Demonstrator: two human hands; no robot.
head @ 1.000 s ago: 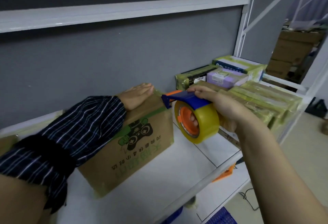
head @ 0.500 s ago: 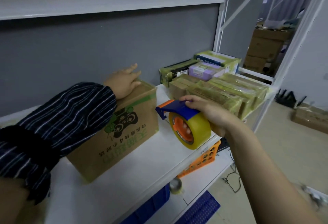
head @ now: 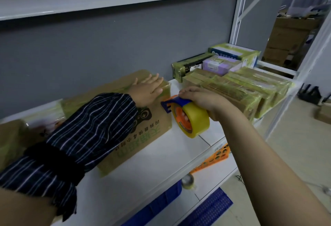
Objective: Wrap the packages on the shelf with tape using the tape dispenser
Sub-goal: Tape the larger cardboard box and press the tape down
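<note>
One brown cardboard box with green print (head: 143, 136) on the white shelf board (head: 161, 163), top glossy with yellowish tape. One left hand (head: 146, 91), in a dark striped sleeve (head: 89, 127), flat on the box top, fingers straight and slightly spread. One blue-and-orange tape dispenser (head: 176, 102) carrying one yellow tape roll (head: 197, 121), just right of the box, blade end at its upper right edge; touching or not, impossible to tell. One right hand (head: 202, 98) clasped round the dispenser, fingers through the roll's core.

Right of the box, a cluster of tape-wrapped packages (head: 241, 89): three at the back, the brown front ones too tightly packed to count. Left of the box, one more taped parcel (head: 10, 136). Below the box, one orange perforated basket (head: 215, 157), two blue crates (head: 161, 202), one small tape roll (head: 187, 181). Behind the box, grey wall (head: 107, 46).
</note>
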